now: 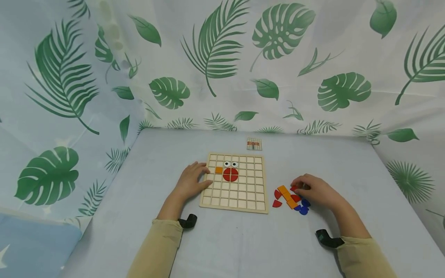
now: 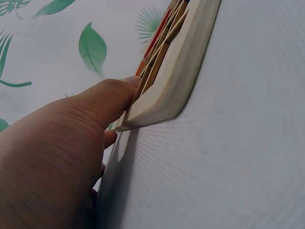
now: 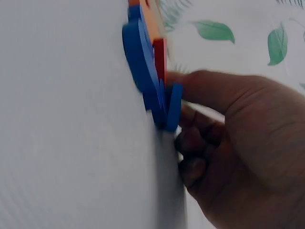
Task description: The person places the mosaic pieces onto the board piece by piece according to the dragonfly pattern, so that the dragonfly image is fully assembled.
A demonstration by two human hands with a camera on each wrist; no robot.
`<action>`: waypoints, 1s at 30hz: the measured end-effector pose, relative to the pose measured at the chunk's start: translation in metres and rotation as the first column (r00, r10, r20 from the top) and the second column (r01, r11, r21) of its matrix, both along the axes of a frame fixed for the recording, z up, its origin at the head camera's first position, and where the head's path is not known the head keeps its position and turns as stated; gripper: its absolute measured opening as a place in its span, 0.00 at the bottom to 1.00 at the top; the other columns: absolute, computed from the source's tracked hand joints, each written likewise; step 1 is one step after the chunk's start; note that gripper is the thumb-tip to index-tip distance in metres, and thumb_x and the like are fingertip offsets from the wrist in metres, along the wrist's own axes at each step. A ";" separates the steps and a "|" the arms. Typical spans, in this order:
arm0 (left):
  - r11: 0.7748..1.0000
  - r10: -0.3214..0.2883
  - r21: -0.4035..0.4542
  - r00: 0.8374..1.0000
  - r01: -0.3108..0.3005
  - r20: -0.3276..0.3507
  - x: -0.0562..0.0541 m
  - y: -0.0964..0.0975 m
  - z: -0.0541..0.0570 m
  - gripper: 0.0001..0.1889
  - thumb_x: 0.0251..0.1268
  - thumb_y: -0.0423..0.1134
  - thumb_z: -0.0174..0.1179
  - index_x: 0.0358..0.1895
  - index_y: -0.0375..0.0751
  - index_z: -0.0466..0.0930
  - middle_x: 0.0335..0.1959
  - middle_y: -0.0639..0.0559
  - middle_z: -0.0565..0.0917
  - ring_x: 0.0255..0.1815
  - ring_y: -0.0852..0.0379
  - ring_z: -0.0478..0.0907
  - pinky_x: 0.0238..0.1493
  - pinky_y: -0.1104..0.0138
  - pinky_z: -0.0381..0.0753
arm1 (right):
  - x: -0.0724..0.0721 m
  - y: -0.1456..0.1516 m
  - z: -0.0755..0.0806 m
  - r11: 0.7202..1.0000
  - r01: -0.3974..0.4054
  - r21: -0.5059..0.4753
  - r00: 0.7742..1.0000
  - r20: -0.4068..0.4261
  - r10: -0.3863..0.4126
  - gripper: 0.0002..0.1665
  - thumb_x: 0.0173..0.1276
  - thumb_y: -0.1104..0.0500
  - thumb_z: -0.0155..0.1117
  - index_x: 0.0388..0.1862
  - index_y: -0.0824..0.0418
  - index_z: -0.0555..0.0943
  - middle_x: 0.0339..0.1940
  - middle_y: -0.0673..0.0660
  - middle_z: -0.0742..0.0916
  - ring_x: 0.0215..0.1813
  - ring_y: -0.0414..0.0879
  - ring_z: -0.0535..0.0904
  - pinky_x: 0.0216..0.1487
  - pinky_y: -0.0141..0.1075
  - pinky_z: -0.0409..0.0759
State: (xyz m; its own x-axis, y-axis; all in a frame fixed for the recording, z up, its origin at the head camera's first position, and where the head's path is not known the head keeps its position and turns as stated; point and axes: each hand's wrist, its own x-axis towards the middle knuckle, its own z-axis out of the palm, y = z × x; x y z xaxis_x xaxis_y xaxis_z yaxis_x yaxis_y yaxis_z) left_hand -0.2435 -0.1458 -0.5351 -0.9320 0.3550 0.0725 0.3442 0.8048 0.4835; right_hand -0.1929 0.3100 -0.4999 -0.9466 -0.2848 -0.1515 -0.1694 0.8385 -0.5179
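A square wooden grid board (image 1: pixel 240 196) lies flat on the table. In it sit a red circle (image 1: pixel 230 175) of quarter pieces, two round eye pieces (image 1: pixel 231 164) and an orange square (image 1: pixel 218 170). My left hand (image 1: pixel 189 181) rests at the board's left edge, fingers spread; the left wrist view has the thumb (image 2: pixel 114 95) over the rim. Right of the board, my right hand (image 1: pixel 318 189) bends over a small pile, its thumb and forefinger pinching a red quarter-circle piece (image 1: pixel 293 188). Several blue pieces (image 3: pixel 138 55) lie beside those fingers, partly hiding the fingertips.
Orange pieces (image 1: pixel 287 197) and loose red quarter pieces (image 1: pixel 277 204) lie between the board and my right hand. Behind the board is a small pattern card (image 1: pixel 254 144). Leaf-printed cloth (image 1: pixel 222 58) hangs along the table's back and sides.
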 end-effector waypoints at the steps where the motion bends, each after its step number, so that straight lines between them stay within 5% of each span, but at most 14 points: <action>1: 1.000 0.001 -0.001 1.000 -0.001 0.000 0.000 0.000 0.000 0.19 0.65 0.56 0.64 0.52 0.52 0.77 0.73 0.49 0.70 0.79 0.43 0.56 0.81 0.49 0.49 | -0.001 -0.001 0.000 1.000 0.012 0.006 1.000 -0.001 -0.012 0.11 0.68 0.53 0.67 0.48 0.52 0.82 0.38 0.50 0.82 0.40 0.45 0.75 0.42 0.35 0.79; 5: 1.000 0.004 0.005 1.000 -0.004 -0.006 0.001 0.000 0.001 0.18 0.64 0.55 0.64 0.51 0.51 0.77 0.72 0.49 0.70 0.79 0.42 0.56 0.81 0.48 0.50 | -0.004 -0.005 -0.001 0.998 0.063 0.024 0.998 -0.010 -0.063 0.16 0.68 0.49 0.67 0.48 0.56 0.80 0.35 0.52 0.81 0.38 0.46 0.74 0.40 0.36 0.77; 12: 1.000 0.001 -0.002 1.000 -0.001 -0.013 -0.001 -0.001 -0.001 0.18 0.65 0.55 0.64 0.52 0.52 0.77 0.72 0.49 0.70 0.79 0.42 0.56 0.81 0.49 0.50 | -0.003 -0.002 -0.006 0.998 0.060 0.017 0.997 -0.059 -0.059 0.17 0.68 0.52 0.67 0.54 0.53 0.81 0.49 0.55 0.81 0.42 0.47 0.73 0.42 0.35 0.78; 21: 1.000 0.000 -0.003 1.000 0.000 0.003 -0.002 -0.001 0.000 0.19 0.65 0.56 0.63 0.52 0.52 0.77 0.73 0.49 0.70 0.79 0.42 0.55 0.81 0.49 0.49 | -0.005 -0.006 -0.007 0.996 0.081 0.025 0.994 -0.075 -0.079 0.23 0.68 0.50 0.67 0.58 0.57 0.79 0.40 0.55 0.81 0.39 0.47 0.74 0.41 0.37 0.79; 25: 1.000 -0.003 -0.003 1.000 0.003 -0.003 -0.002 0.000 0.000 0.19 0.65 0.57 0.63 0.52 0.52 0.77 0.73 0.49 0.70 0.79 0.42 0.56 0.81 0.48 0.49 | -0.005 -0.004 -0.007 0.998 0.057 0.017 0.996 -0.070 -0.056 0.23 0.69 0.56 0.64 0.62 0.56 0.77 0.39 0.54 0.80 0.37 0.46 0.72 0.37 0.35 0.77; 30: 1.000 0.000 -0.007 1.000 0.000 0.005 -0.001 0.000 0.000 0.19 0.65 0.57 0.63 0.51 0.52 0.77 0.73 0.49 0.70 0.79 0.43 0.55 0.82 0.49 0.48 | -0.004 -0.004 -0.008 0.999 0.047 0.016 0.995 -0.089 -0.045 0.18 0.68 0.58 0.65 0.57 0.58 0.80 0.38 0.54 0.80 0.37 0.46 0.73 0.38 0.36 0.76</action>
State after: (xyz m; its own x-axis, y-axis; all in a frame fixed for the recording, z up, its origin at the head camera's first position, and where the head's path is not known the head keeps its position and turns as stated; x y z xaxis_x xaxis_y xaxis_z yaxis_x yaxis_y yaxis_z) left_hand -0.2448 -0.1457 -0.5356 -0.9324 0.3556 0.0651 0.3417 0.8081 0.4798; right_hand -0.1969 0.3064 -0.5080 -0.9685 -0.2388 -0.0707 -0.1753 0.8553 -0.4875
